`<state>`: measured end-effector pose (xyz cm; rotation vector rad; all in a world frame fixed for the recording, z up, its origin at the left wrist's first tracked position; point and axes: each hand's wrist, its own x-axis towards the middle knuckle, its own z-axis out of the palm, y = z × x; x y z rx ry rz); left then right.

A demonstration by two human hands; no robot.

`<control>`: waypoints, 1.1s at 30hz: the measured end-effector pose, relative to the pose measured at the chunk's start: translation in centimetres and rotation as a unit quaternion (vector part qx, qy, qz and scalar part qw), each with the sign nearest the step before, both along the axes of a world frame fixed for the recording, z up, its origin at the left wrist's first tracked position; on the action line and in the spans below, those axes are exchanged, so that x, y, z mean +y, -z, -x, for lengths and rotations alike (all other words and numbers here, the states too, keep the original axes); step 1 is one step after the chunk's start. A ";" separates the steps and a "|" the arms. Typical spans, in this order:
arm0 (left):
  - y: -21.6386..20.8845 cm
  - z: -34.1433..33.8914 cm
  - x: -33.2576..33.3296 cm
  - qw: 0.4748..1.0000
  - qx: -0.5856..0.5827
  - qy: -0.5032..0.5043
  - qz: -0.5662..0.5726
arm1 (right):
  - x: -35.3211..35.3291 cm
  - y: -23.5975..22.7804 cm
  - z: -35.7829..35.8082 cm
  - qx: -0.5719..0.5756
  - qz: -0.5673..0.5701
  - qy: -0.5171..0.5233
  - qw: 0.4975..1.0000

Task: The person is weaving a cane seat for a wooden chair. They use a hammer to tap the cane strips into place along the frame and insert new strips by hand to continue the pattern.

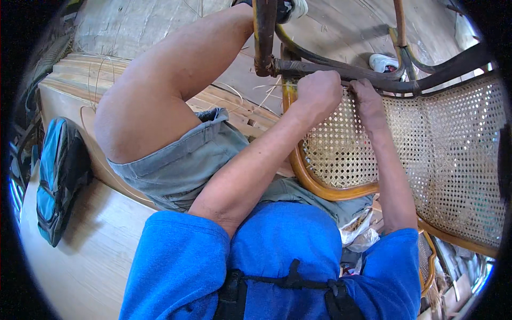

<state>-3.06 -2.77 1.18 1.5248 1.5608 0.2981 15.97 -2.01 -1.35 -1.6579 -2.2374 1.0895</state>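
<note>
A honey-brown-rimmed, woven-cane chair spans two to four o'clock; at its dark wooden edge, the left hand curls tight, the right hand bends, grips hidden. Pale, flat surface opens at eight; greyish floor, eleven.

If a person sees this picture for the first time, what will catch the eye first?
Probably the bright blue shirt at the bottom centre. Next comes the woven cane panel right of centre, with the left hand and right hand at its upper edge. A teal-and-black bag sits far left.
</note>
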 end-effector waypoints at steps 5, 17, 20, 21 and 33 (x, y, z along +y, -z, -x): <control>0.4 0.2 0.3 1.000 0.013 -0.023 0.005 | 0.1 -1.4 1.2 -0.143 -0.076 -0.086 0.983; 1.4 0.8 1.3 0.992 0.111 0.037 0.037 | -2.8 -3.7 0.0 -0.044 -0.182 0.143 0.972; 0.9 1.0 1.7 0.992 0.112 0.024 0.045 | -6.3 -8.9 -3.3 -0.283 -0.064 0.143 0.946; 0.4 0.9 1.6 0.993 0.110 0.024 0.045 | -7.5 -9.8 -4.0 -0.306 -0.015 0.163 0.938; 0.7 -0.2 1.7 0.987 0.151 0.048 -0.005 | -7.8 -12.0 -3.2 -0.237 0.075 0.162 0.955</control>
